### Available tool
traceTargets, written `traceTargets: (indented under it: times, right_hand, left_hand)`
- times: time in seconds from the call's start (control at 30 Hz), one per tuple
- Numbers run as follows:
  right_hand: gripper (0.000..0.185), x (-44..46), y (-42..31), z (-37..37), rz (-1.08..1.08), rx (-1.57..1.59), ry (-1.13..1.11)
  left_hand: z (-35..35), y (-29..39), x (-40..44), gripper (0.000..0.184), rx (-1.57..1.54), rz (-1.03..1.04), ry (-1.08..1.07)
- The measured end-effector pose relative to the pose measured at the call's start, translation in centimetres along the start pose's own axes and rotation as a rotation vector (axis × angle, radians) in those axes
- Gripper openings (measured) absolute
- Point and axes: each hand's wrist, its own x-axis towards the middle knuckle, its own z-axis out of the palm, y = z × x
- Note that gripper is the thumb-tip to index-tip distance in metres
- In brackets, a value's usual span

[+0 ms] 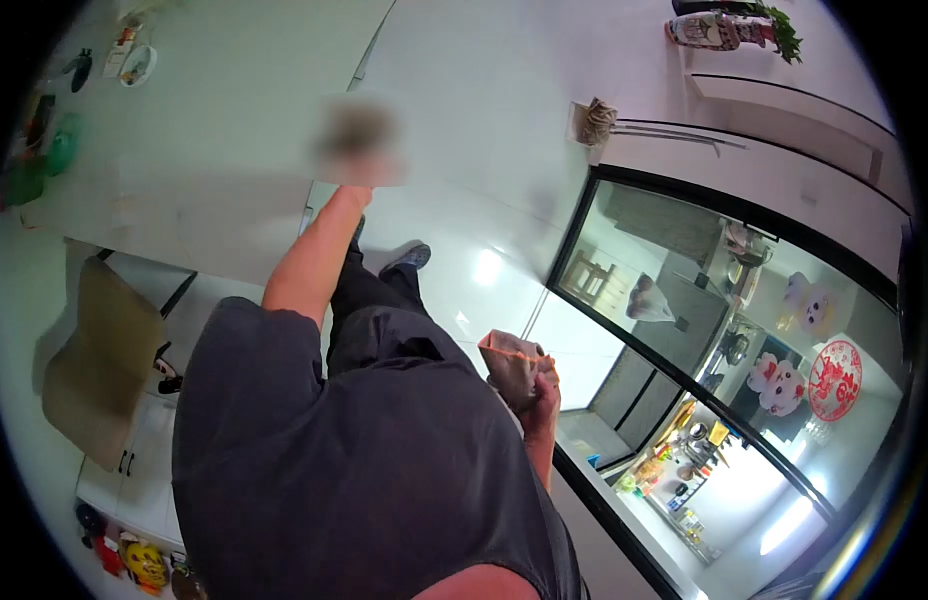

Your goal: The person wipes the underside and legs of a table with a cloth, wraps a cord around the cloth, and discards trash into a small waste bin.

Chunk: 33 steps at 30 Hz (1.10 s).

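My left arm reaches forward over the pale floor. A blurred patch covers most of my left hand [362, 178], so its fingers and anything in them cannot be made out. Beside my body on the right, the fingers of my right hand [546, 392] are closed on a grey-brown cloth [514, 368] with an orange edge. The cloth is bunched and hangs clear of the dark shirt [374, 460].
A black-framed glass partition [704, 395] stands close on the right, with kitchen items behind it. A brown chair [102, 365] and white cabinet [144, 465] are at left. A vase with a plant [709, 32] is at upper right.
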Motion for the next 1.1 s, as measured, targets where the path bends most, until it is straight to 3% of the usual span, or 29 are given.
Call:
traceTargets:
  times: [0.27,0.63,0.73,1.1]
  right_hand:
    - [0.053,-1.2,-1.3,0.2,0.026,-0.159,0.034]
    - [0.053,1.9,-3.2,2.8,0.061,-0.224,-0.063]
    - [0.060,2.3,-3.5,3.4,0.066,-0.336,-0.082]
    - [0.058,3.0,-3.8,6.1,0.083,-0.353,-0.120]
  left_hand:
    - [1.2,1.9,7.4,0.022,0.245,0.043,0.150]
    - [1.1,0.8,11.5,0.011,0.191,0.048,0.342]
    - [0.7,0.4,12.5,0.007,0.149,0.063,0.324]
    - [0.0,0.0,15.2,0.007,0.070,0.155,0.200]
